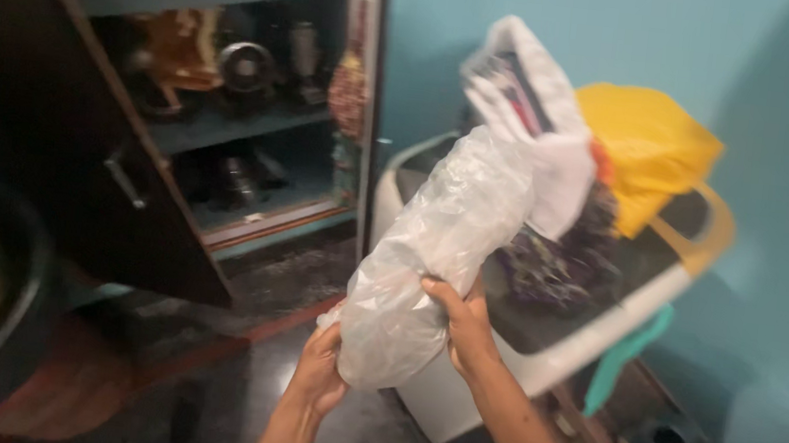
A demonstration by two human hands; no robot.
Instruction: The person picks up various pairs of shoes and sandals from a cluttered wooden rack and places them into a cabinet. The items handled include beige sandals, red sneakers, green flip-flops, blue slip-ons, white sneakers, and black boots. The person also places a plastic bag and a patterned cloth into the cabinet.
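Holding clear plastic bag (440, 256) lifted w/ both hands, left hand (318, 372) under base, right hand (462, 324) clamped on side; I judge it mid-carry, cupboard (180, 121) door open, not set down.

A long crinkled clear plastic bag (440, 256) sits gripped between the fingers (445, 295), its white printed top (533, 109) rising above them, with a bright yellow plastic bag (652, 146) beyond, up to their right.
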